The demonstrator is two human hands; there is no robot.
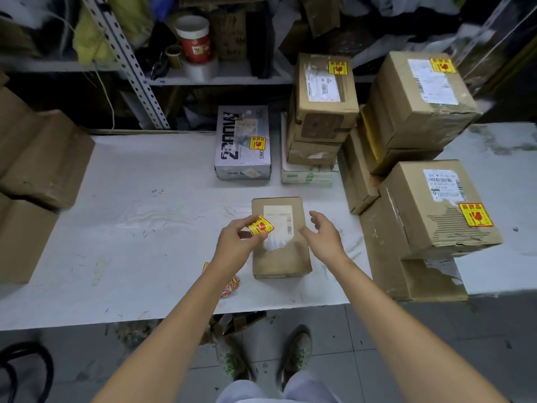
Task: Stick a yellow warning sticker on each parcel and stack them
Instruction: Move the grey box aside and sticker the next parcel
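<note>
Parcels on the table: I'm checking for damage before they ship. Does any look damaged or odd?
The front right parcel has its top cardboard skin torn away beside its yellow sticker, baring the corrugation. On the small middle parcel, the white label looks ragged along its near edge.

Person, viewed from above. Left hand [232, 242] and right hand [325, 234]: bare. Forearms: bare up to the frame edge. Legs: pale grey-white cloth [276, 391], only the part over the knees in view; trousers or shorts, cannot tell. Feet: dark brown-grey low shoes [297, 354], green flecks across the fronts.
</note>
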